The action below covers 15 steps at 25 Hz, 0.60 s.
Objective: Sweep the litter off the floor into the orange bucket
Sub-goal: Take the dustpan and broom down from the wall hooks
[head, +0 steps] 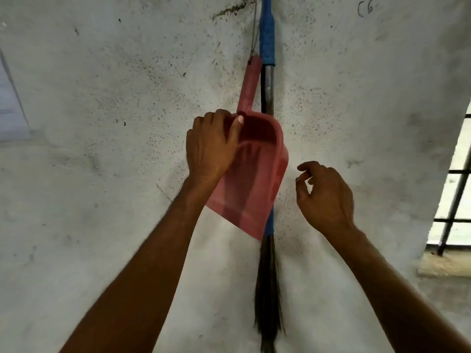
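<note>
Likely light, stiff plastic, the dustpan (pixel 254 179) hangs on the wall (pixel 102 98), broom (pixel 267 289) just behind it. The left hand (pixel 211 149) grips its upper rim; the right hand (pixel 328 200) hovers empty, loosely curled, beside it. Its handle (pixel 251 85) looks the surer hold.

The broom (pixel 267 85) handle is cut off at the upper edge and the bristle tips at the lower edge. Its mid-section is hidden behind the dustpan (pixel 254 179). The left hand (pixel 211 146) covers the dustpan's left rim. The string (pixel 254 26) leaves the view at the top. The window (pixel 456 189) is cut off at the right edge.
</note>
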Motion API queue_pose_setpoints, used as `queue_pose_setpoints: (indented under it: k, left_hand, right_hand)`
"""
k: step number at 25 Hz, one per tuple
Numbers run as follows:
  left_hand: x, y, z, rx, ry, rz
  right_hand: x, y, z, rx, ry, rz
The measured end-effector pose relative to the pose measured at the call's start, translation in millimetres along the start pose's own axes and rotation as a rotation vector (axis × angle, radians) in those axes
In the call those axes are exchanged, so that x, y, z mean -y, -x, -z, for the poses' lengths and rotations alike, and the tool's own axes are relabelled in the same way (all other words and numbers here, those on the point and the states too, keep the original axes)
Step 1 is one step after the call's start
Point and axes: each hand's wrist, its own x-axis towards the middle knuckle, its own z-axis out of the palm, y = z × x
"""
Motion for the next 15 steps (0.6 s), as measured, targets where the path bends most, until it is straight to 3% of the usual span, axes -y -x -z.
queue_pose_setpoints:
  k: [9,15]
  left_hand:
    - [-0.2,-43.7,-20.1,0.047,0.061,-0.104]
    - [-6.7,-59.9,-18.3,0.155,0.205,-0.013]
  right_hand:
    - [6.5,-48.7,0.1,-0.071,0.040,-0.045]
    - [21.2,-73.2,1.7,-0.046,0.071,-0.035]
